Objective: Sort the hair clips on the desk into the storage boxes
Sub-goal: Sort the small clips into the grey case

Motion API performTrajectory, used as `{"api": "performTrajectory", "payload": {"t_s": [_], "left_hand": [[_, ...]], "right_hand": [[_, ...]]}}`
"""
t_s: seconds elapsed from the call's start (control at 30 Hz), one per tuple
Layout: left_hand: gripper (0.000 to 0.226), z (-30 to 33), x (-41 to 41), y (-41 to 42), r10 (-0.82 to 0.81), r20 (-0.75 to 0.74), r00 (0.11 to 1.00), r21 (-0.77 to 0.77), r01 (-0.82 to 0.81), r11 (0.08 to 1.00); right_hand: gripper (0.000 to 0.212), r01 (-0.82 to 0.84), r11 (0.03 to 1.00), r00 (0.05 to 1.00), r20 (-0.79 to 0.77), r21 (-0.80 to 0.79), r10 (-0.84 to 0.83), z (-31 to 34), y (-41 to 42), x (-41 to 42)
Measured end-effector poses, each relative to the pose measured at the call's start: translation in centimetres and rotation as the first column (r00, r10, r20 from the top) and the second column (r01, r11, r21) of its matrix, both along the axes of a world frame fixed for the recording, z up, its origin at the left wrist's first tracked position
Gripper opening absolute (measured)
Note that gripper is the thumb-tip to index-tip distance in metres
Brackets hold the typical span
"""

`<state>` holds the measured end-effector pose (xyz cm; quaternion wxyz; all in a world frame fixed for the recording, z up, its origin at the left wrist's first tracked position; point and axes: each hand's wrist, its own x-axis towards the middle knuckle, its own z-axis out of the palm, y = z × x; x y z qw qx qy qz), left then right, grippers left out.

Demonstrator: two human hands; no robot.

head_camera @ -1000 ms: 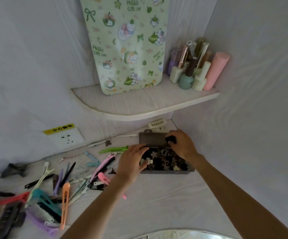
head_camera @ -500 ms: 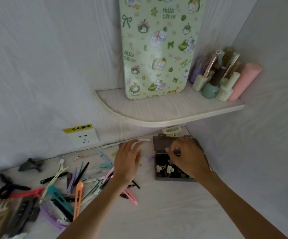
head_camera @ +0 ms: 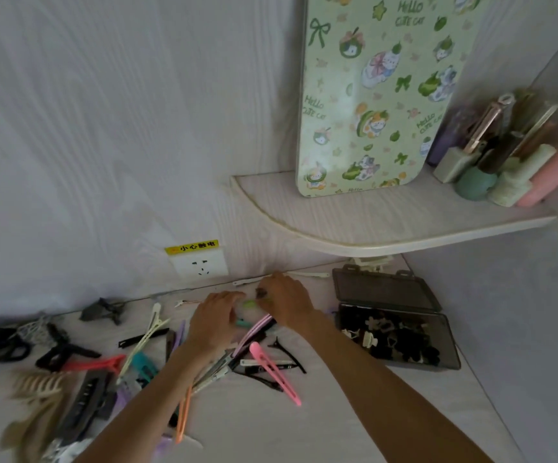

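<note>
Both my hands have left the box [head_camera: 401,332] for the pile: right hand [head_camera: 286,304] pinches a small dark clip [head_camera: 262,293], left hand [head_camera: 215,317] hovers loose beside it. Most clips [head_camera: 144,342] remain unsorted.

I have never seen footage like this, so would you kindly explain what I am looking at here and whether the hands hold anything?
There is no machine: a person wears a camera on the head, looking down at their own bare arms over a white desk. The left hand and right hand meet over a scatter of hair clips. Between them lie a small green clip and something dark at the right fingers; blur hides whether either is gripped. To the right an open dark storage box already holds small clips. A wall socket sits behind, a corner shelf above.
</note>
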<state>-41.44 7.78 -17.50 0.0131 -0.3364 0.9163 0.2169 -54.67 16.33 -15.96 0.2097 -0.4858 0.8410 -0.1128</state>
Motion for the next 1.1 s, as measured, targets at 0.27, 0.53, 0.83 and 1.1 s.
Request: {"api": "performTrajectory", "payload": {"t_s": [0.27,0.53,0.83,1.1], "left_hand": [[0.04,0.7,0.0,-1.0,-0.116,0.104,0.988,0.156,0.099,0.983],[0.041,0.4,1.3,1.0,-0.149,0.122,0.981,0.009,0.149,0.989],[0.042,2.0,4.3,3.2,-0.15,-0.001,0.989,-0.05,0.149,0.987],[0.035,5.9,16.4,3.8,0.088,-0.183,0.979,-0.058,-0.1,0.993]], "right_hand": [[0.022,0.278,0.949,0.926,0.305,-0.149,-0.223,0.9,0.3,-0.1],[0.018,0.328,0.839,0.944,0.115,-0.434,-0.309,4.6,11.9,-4.2],[0.035,0.205,0.974,0.933,-0.282,-0.091,-0.223,5.2,18.6,-4.1],[0.022,-0.033,0.993,0.995,-0.093,-0.112,0.023,7.2,11.2,2.2]]}}
